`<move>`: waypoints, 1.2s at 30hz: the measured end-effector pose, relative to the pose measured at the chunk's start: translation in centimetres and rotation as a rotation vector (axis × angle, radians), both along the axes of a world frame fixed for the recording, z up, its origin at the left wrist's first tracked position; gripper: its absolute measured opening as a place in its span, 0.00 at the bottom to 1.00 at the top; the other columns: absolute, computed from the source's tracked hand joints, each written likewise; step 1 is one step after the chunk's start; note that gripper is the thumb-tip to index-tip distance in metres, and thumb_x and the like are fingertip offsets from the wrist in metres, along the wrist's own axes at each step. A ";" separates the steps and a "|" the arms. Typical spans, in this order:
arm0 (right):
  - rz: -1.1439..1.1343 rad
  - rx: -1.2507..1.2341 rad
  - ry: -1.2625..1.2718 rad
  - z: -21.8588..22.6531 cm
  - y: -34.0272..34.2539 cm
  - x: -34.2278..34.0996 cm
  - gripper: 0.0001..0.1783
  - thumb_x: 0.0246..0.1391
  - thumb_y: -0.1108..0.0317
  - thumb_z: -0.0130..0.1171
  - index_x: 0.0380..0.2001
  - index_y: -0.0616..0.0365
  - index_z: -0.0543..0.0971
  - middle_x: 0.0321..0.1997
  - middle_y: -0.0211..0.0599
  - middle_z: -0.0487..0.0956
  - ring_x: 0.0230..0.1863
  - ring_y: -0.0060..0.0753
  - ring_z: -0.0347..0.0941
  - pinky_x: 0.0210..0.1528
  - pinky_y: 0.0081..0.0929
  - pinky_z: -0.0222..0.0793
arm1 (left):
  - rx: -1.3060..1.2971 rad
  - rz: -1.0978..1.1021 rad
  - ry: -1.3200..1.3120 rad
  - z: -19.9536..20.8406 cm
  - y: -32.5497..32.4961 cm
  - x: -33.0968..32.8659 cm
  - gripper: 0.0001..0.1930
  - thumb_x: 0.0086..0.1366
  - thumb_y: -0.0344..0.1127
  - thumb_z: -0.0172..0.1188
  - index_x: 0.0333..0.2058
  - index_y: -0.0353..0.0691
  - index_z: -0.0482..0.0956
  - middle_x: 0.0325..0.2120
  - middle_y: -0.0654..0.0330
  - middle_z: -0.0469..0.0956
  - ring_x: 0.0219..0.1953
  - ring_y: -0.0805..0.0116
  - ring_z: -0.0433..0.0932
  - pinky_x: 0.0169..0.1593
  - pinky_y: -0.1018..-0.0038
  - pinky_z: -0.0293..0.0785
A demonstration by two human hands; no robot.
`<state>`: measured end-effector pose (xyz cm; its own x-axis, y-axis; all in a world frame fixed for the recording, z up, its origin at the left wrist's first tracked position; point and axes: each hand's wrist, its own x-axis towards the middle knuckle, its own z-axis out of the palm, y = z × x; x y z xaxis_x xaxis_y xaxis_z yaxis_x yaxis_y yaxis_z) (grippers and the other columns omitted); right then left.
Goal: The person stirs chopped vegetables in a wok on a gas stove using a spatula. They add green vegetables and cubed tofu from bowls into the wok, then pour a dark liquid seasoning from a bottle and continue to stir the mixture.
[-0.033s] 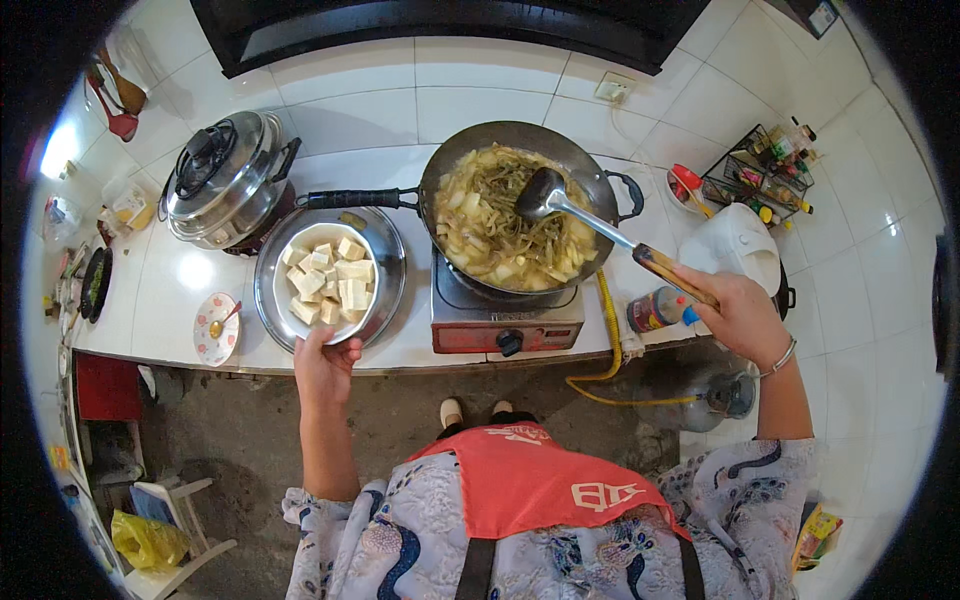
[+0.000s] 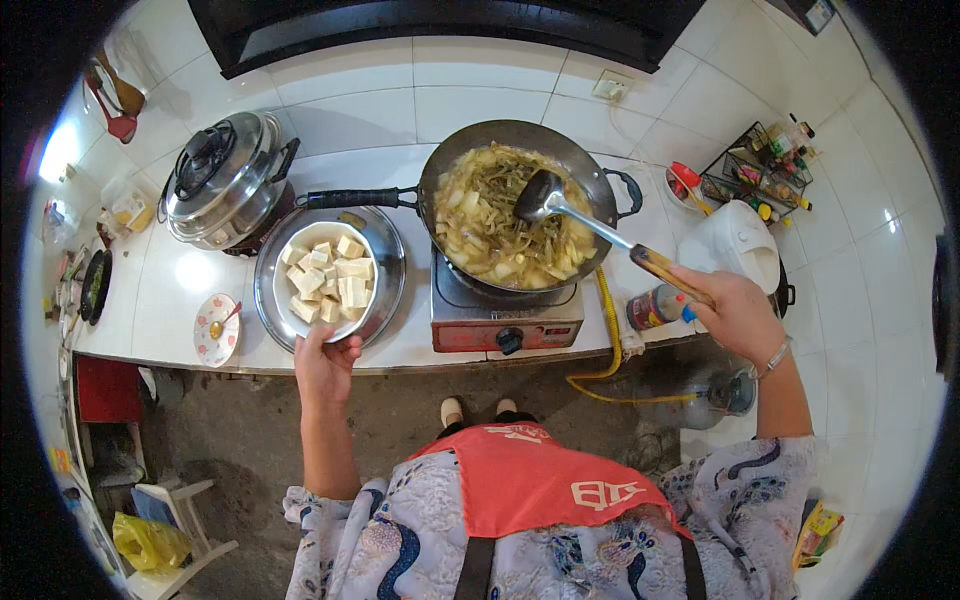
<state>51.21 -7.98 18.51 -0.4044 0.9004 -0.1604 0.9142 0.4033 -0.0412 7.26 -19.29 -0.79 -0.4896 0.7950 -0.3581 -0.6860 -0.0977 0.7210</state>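
My right hand (image 2: 740, 318) is closed round the wooden end of a wok spatula (image 2: 590, 222). The spatula's dark blade rests among the food in the wok (image 2: 570, 150), where greenish strips (image 2: 500, 185) lie over pale pieces in broth. Closed on the near rim of a white bowl (image 2: 370, 305) is my left hand (image 2: 328, 365), thumb at the edge and fingers below. Cubes of what looks like tofu (image 2: 325, 275) fill the bowl. Under it shows a wide metal basin (image 2: 394, 245); whether the bowl rests on it I cannot tell.
The wok stands on a gas stove (image 2: 470, 330) with a yellow hose (image 2: 606, 320). Left are a lidded steamer pot (image 2: 225, 190) and a small dish (image 2: 212, 345) with a spoon. Rightward stand a bottle (image 2: 655, 308), a white appliance (image 2: 735, 245) and a condiment rack (image 2: 755, 180).
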 end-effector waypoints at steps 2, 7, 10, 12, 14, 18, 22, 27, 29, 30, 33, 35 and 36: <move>0.081 0.003 0.054 -1.9 0.4 0.1 0.28 0.48 0.69 0.56 0.55 0.41 0.72 0.29 0.46 0.75 0.33 0.49 0.73 0.37 0.41 0.69 | -0.008 -0.012 0.005 0.4 0.3 0.4 0.17 0.58 0.27 0.47 0.47 0.32 0.64 0.27 0.50 0.76 0.20 0.61 0.77 0.20 0.74 0.75; 0.168 -0.025 0.100 -5.4 2.6 -0.7 0.28 0.47 0.68 0.56 0.55 0.38 0.72 0.29 0.46 0.76 0.34 0.50 0.73 0.37 0.43 0.70 | -0.078 0.057 0.057 0.9 -0.8 1.4 0.12 0.58 0.27 0.47 0.41 0.34 0.65 0.27 0.52 0.76 0.20 0.61 0.76 0.20 0.74 0.74; 0.162 -0.037 0.019 -5.2 2.8 0.9 0.29 0.47 0.68 0.56 0.56 0.36 0.71 0.29 0.46 0.76 0.34 0.50 0.74 0.37 0.43 0.70 | -0.081 0.077 0.021 -0.2 -1.5 1.0 0.10 0.58 0.28 0.48 0.39 0.34 0.66 0.26 0.53 0.75 0.20 0.62 0.76 0.20 0.74 0.74; 0.147 -0.027 0.041 -4.5 3.5 2.6 0.29 0.47 0.68 0.56 0.56 0.35 0.71 0.30 0.46 0.77 0.34 0.50 0.74 0.37 0.43 0.71 | -0.098 0.083 0.039 0.7 -1.3 2.1 0.10 0.58 0.28 0.48 0.39 0.34 0.66 0.26 0.53 0.75 0.20 0.63 0.75 0.20 0.74 0.73; 0.086 -0.142 0.225 -3.7 3.9 4.6 0.28 0.46 0.73 0.57 0.54 0.44 0.74 0.32 0.46 0.79 0.28 0.41 0.74 0.34 0.31 0.69 | -0.095 0.083 0.045 1.2 -1.4 3.4 0.10 0.58 0.28 0.48 0.40 0.34 0.67 0.26 0.54 0.76 0.21 0.63 0.75 0.20 0.74 0.73; 0.017 -0.174 0.243 -4.0 5.1 8.0 0.29 0.44 0.73 0.57 0.53 0.43 0.75 0.28 0.47 0.78 0.25 0.37 0.73 0.33 0.30 0.69 | -0.064 0.077 0.027 1.3 -0.9 5.2 0.10 0.58 0.28 0.49 0.38 0.31 0.68 0.24 0.54 0.76 0.20 0.64 0.76 0.20 0.75 0.74; 0.001 -0.110 0.147 -3.7 5.9 9.6 0.27 0.44 0.71 0.55 0.51 0.40 0.76 0.29 0.48 0.78 0.30 0.48 0.74 0.36 0.38 0.71 | -0.025 0.097 0.018 2.2 -0.2 7.9 0.08 0.58 0.28 0.48 0.36 0.31 0.69 0.23 0.54 0.76 0.19 0.64 0.76 0.20 0.75 0.75; 0.042 -0.036 0.140 -1.6 5.7 11.3 0.26 0.45 0.70 0.56 0.51 0.40 0.76 0.27 0.48 0.77 0.29 0.48 0.74 0.34 0.39 0.70 | -0.069 0.051 0.031 2.5 0.1 9.3 0.11 0.58 0.28 0.49 0.40 0.32 0.68 0.25 0.55 0.76 0.19 0.65 0.76 0.20 0.76 0.75; 0.092 -0.066 0.167 -0.3 5.5 11.7 0.25 0.46 0.69 0.57 0.51 0.41 0.76 0.27 0.48 0.77 0.29 0.48 0.74 0.34 0.40 0.69 | -0.069 0.070 0.060 2.7 -0.6 9.5 0.13 0.58 0.28 0.49 0.42 0.32 0.67 0.26 0.54 0.76 0.19 0.65 0.76 0.20 0.76 0.75; 0.103 -0.084 0.177 0.5 5.2 12.0 0.25 0.46 0.69 0.57 0.51 0.41 0.76 0.27 0.48 0.77 0.28 0.48 0.74 0.34 0.40 0.69 | -0.072 0.066 0.073 2.9 -0.6 9.7 0.14 0.58 0.28 0.49 0.44 0.33 0.66 0.26 0.54 0.76 0.19 0.65 0.76 0.20 0.76 0.75; 0.221 -0.095 0.136 0.0 5.0 11.4 0.24 0.47 0.67 0.57 0.51 0.40 0.76 0.26 0.48 0.77 0.27 0.48 0.74 0.33 0.40 0.69 | -0.057 0.050 0.113 3.3 0.1 9.8 0.18 0.58 0.28 0.49 0.48 0.34 0.64 0.28 0.53 0.77 0.19 0.65 0.76 0.20 0.76 0.75; 0.232 -0.051 0.030 -2.1 5.0 9.7 0.25 0.47 0.68 0.55 0.52 0.40 0.75 0.28 0.47 0.78 0.29 0.48 0.74 0.35 0.40 0.70 | -0.069 0.020 0.139 3.6 1.6 9.6 0.19 0.58 0.28 0.48 0.50 0.35 0.64 0.30 0.52 0.77 0.20 0.64 0.77 0.19 0.76 0.74; 0.232 -0.084 0.102 -3.4 5.4 9.3 0.25 0.47 0.68 0.55 0.52 0.40 0.75 0.29 0.46 0.78 0.29 0.48 0.75 0.35 0.40 0.70 | -0.060 -0.015 0.162 3.9 2.6 9.8 0.19 0.58 0.28 0.48 0.50 0.35 0.63 0.30 0.51 0.77 0.20 0.63 0.77 0.19 0.76 0.74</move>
<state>60.47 -2.55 15.15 -0.6168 0.7667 -0.1779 0.7867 0.5933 -0.1707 17.05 -16.68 3.07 -0.5333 0.7820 -0.3227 -0.5614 -0.0418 0.8265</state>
